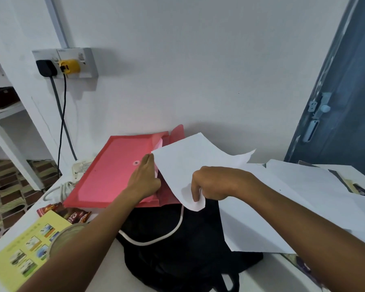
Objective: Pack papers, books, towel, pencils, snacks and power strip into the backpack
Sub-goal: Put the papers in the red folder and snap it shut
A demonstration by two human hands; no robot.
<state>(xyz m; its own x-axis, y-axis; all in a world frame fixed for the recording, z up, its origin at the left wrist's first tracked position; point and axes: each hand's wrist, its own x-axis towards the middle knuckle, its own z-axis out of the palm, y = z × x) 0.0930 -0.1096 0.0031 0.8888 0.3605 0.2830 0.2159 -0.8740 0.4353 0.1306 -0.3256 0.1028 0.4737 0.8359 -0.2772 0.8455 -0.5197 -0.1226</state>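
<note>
Right hand (214,183) pinched the floppy white paper sheet (190,163) by its corner, left hand (144,179) lay flat, holding the red plastic envelope (112,173) open; I'd grip nearer mid-edge.

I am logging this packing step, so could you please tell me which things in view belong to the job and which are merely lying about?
Job:
- black backpack
- white sheet pinched by the right hand
- red folder under the left hand
- loose papers
- snack packet
- power strip
- yellow booklet

Lying about:
- wall socket
- blue door
</note>
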